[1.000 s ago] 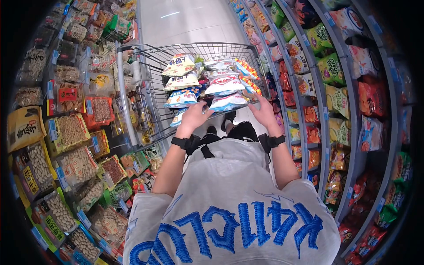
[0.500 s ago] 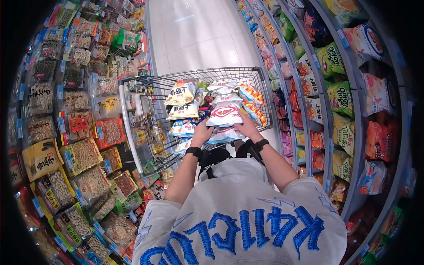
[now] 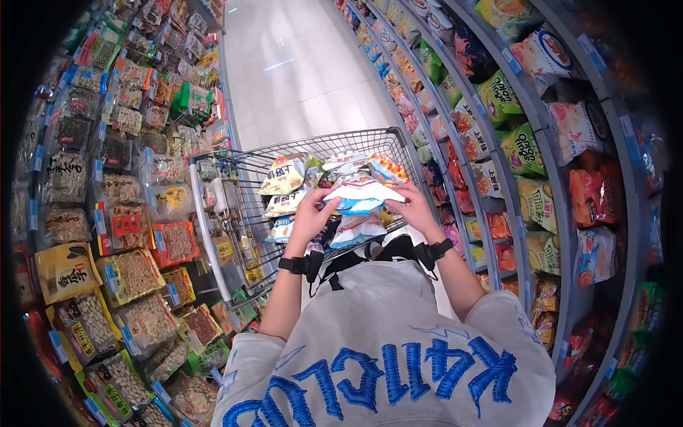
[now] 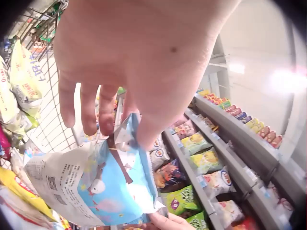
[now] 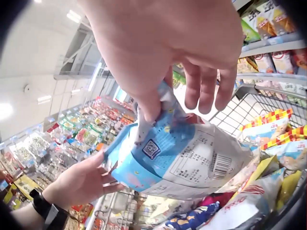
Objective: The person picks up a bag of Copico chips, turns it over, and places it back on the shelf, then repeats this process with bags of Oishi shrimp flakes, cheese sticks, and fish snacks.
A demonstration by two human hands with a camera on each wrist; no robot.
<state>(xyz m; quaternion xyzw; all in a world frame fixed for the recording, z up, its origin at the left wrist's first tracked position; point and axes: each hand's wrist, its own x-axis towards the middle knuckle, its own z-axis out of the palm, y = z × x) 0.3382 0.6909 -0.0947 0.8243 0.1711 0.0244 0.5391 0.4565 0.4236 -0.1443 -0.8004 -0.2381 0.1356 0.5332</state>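
A white and light-blue snack bag (image 3: 361, 195) is held up over the cart's pile by both hands, one at each end of its near edge. My left hand (image 3: 311, 217) pinches one corner; in the left wrist view the thumb and index finger of the left hand (image 4: 139, 62) grip the blue edge (image 4: 120, 182). My right hand (image 3: 418, 212) pinches the other corner; in the right wrist view the right hand (image 5: 172, 52) has thumb and forefinger on the bag (image 5: 182, 158), other fingers extended. Below lie more bags, one white and blue (image 3: 357, 231).
A wire shopping cart (image 3: 202, 235) holds stacked snack bags, yellowish ones (image 3: 283, 176) at left and a red-and-yellow checked one (image 3: 388, 169) at right. Packaged nuts (image 3: 131, 272) fill the left shelves, chip bags (image 3: 523, 149) the right ones. Pale floor (image 3: 284, 92) stretches ahead.
Both hands were on bags in the stack; now they hold one bag raised and tilted above it. The cart appears lower in the head view than a second ago.
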